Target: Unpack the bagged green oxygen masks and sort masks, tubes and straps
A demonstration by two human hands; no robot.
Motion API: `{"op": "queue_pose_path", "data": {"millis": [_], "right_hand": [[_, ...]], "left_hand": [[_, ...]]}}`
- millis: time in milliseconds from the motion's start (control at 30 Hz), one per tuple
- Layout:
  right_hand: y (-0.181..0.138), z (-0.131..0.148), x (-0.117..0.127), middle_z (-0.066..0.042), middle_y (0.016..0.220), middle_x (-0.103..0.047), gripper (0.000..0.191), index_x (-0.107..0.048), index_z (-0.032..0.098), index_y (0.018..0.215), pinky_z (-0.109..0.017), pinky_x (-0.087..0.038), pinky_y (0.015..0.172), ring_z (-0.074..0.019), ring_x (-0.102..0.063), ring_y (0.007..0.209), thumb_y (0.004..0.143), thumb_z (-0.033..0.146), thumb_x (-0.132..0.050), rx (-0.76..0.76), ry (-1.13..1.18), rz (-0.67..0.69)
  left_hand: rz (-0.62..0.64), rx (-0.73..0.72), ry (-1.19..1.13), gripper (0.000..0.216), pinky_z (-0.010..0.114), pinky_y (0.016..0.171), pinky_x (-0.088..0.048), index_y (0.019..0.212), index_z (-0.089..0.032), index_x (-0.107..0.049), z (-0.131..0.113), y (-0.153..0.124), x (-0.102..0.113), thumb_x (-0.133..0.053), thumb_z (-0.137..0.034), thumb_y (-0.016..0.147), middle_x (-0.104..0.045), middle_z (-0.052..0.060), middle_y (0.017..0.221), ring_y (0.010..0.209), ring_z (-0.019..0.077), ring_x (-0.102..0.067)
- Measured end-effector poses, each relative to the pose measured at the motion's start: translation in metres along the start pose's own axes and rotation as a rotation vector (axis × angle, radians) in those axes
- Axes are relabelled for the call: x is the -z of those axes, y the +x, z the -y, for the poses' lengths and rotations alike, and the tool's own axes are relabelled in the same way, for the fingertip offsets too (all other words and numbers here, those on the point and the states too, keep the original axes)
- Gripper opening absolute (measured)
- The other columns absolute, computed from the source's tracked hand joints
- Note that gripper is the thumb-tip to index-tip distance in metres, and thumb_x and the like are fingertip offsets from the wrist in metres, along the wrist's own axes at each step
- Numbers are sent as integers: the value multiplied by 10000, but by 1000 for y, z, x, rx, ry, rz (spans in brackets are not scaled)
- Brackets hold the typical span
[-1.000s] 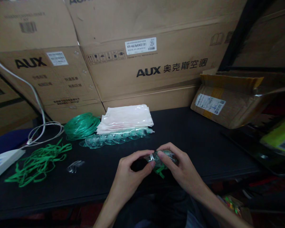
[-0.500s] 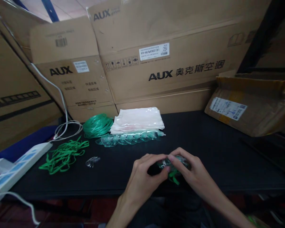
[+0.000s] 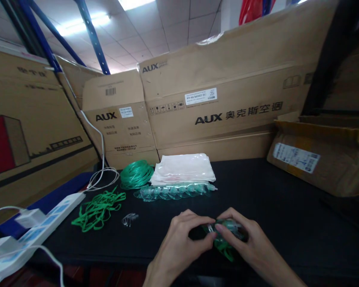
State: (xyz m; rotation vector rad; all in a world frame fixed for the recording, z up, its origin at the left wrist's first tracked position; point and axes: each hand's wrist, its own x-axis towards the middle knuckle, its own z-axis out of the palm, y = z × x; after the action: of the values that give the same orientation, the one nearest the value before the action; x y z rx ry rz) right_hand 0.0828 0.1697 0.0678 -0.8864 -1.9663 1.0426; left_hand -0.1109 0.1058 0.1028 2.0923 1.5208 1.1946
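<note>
Over the near part of the black table, both hands hold a clear greenish oxygen mask. My left hand pinches its left edge between thumb and fingers, close to a small pale metal strip. From the right, my right hand wraps round the mask, thumb on top, covering much of it. A green elastic strap hangs below. Beyond the hands, a row of nested translucent green masks lies in front of a stack of white plastic bags. Several small clear or metal strips lie left of my left hand.
Loose green elastic straps and coiled green tubing lie on the left. A white power strip with plugs and cables runs along the left edge. AUX cardboard boxes wall the back; a brown carton stands right.
The camera has tilted up, so the table things appear lower and ceiling shows. Both hands keep hold of the mask, and more of its green strap now shows below.
</note>
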Motion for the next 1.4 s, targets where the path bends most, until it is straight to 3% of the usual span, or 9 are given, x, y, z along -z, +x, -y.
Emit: {"op": "queue_pose_path", "data": {"millis": [200, 400, 567, 733, 933, 1100, 1400], "right_hand": [[-1, 8, 1, -8, 712, -652, 394, -622, 210, 842, -268, -462, 609, -185, -640, 659, 920, 591, -557, -64, -30, -69], [-2, 9, 1, -1, 738, -643, 395, -651, 223, 888, -272, -456, 637, -183, -628, 680, 928, 601, -543, -65, -40, -34], [-2, 7, 1, -4, 748, -645, 418, -656, 229, 912, -276, -447, 625, -187, -614, 685, 928, 628, -533, -76, -33, 3], [-1, 11, 3, -1, 739, -644, 419, -660, 228, 930, -273, -449, 624, -182, -608, 673, 931, 625, -527, -85, -29, 8], [-2, 12, 4, -20, 785, -672, 432, -661, 220, 942, -276, -460, 630, -193, -627, 712, 930, 628, -520, -89, -29, 24], [-3, 11, 3, -13, 772, -666, 429, -670, 223, 947, -275, -456, 628, -189, -620, 699, 934, 626, -522, -86, -21, 17], [-2, 13, 3, -2, 750, -671, 392, -683, 228, 927, -271, -464, 620, -181, -631, 683, 943, 594, -545, -51, -4, -11]], "left_hand": [[-27, -20, 72, 251, 279, 849, -557, 1090, -274, -757, 8, -5, 27, -758, -195, 852, -769, 5, 996, 928, 174, -711], [-2, 53, 370, 57, 409, 970, -532, 933, -245, -700, 44, -37, 75, -678, -297, 928, -749, 41, 1114, 1064, 228, -685], [-26, 115, 612, 368, 416, 975, -558, 1284, -328, -665, 83, -62, 114, -675, -402, 925, -746, 30, 1170, 1101, 240, -681], [-43, 104, 727, 407, 414, 1005, -561, 1336, -340, -659, 103, -78, 136, -620, -448, 945, -732, 30, 1254, 1192, 254, -659], [-116, 132, 757, 457, 447, 1042, -545, 1355, -313, -647, 106, -88, 144, -593, -493, 938, -702, 41, 1311, 1225, 275, -649], [-185, 255, 755, 498, 459, 1070, -517, 1332, -266, -651, 107, -78, 139, -591, -542, 921, -707, 58, 1284, 1205, 288, -653], [-201, 414, 749, 388, 460, 1000, -541, 1158, -217, -736, 111, -69, 133, -524, -408, 895, -742, 82, 1156, 1107, 300, -686]]}}
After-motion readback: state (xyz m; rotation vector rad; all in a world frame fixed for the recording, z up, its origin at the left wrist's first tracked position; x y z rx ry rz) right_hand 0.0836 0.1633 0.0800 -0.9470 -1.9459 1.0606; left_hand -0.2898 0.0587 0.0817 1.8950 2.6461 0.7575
